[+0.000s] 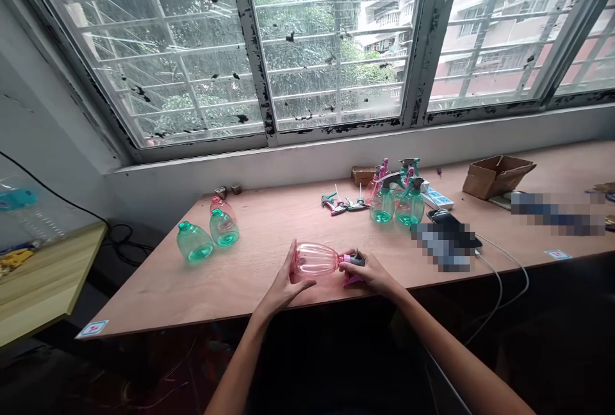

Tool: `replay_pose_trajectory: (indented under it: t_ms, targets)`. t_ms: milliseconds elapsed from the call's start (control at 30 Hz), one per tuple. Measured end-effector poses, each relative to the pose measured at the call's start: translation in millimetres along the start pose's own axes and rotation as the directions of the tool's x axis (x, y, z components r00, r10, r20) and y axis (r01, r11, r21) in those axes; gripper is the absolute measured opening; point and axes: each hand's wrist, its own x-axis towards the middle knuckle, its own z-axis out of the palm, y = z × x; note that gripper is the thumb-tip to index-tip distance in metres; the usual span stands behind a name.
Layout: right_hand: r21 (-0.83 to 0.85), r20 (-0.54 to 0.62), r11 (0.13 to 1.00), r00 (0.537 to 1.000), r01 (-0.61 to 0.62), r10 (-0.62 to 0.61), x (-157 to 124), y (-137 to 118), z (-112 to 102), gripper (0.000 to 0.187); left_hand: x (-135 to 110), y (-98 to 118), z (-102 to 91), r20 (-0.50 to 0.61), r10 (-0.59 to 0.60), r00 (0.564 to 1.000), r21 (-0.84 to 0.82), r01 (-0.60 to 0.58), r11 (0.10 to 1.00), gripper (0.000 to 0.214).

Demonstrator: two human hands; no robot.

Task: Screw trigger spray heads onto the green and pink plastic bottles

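A clear pink spray bottle [316, 259] lies sideways in the air close to the table's front edge, between my two hands. My left hand [287, 280] cups its base, with the thumb reaching along the near side. Around the neck and the pink and black spray head [354, 261], my right hand [372, 273] is closed. Part of the trigger shows below my right fingers. Beyond the bottle, two loose spray heads [343, 205] with thin tubes lie on the table. Left of my hands stand green bottles [195, 243] without spray heads and a pink one [221, 207] partly behind them.
Several bottles with spray heads [383, 205] stand at the back right, near a power strip [437, 197]. A phone [454, 229] with a white cable lies to their right. An open cardboard box [494, 178] sits farther right. Windows rise behind the table [269, 210].
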Motion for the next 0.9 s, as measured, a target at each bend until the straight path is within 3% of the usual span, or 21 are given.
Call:
replay_pose_trajectory:
  t_ms: [233, 533, 733, 900]
  targets:
    - [-0.019, 0.013, 1.0, 1.0, 0.001, -0.001, -5, -3, 0, 0.041, -1, 2, 0.4, 0.02, -0.008, 1.0, -0.019, 0.008, 1.0, 0.08]
    - [-0.034, -0.018, 0.999, 1.0, 0.003, -0.003, -4, -1, 1, 0.041, -4, 1, -3.0, 0.05, -0.061, 0.997, -0.016, 0.062, 0.998, 0.105]
    - [-0.038, -0.039, 0.999, 0.999, 0.01, -0.012, -3, 2, 2, 0.039, -3, -3, -4.8, 0.043, -0.068, 0.997, -0.015, 0.069, 0.998, 0.086]
    - [-0.025, -0.049, 1.0, 0.999, 0.012, -0.013, 0, 6, 2, 0.038, -5, -12, -5.8, 0.006, -0.042, 0.999, -0.017, 0.042, 0.999, 0.093]
